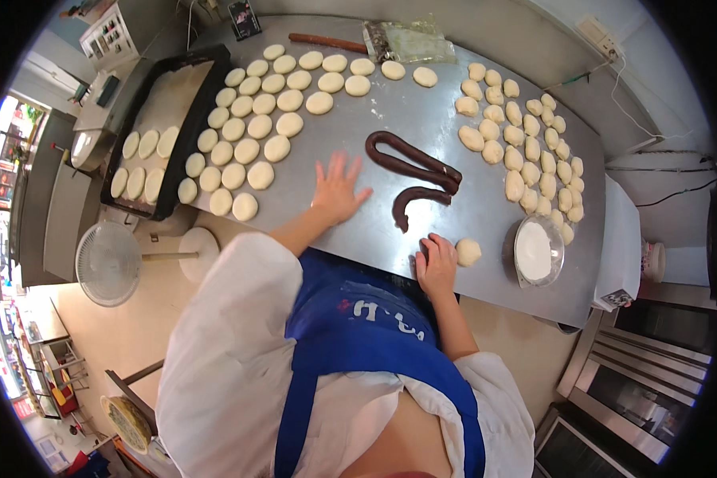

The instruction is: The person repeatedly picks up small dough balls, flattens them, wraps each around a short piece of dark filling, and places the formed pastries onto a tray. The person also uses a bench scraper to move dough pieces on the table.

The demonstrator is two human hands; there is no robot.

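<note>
left hand (338,191) is palm-down, fingers spread, at the steel table (490,285). right hand (436,268) is slightly open just beside 1 dough ball (469,252), near 2 dark ropes (406,169).

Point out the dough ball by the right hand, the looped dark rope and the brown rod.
Dough ball (469,252): head view, middle of its top.
Looped dark rope (411,170): head view, middle of its nearer strand.
Brown rod (327,42): head view, middle of its length.
</note>
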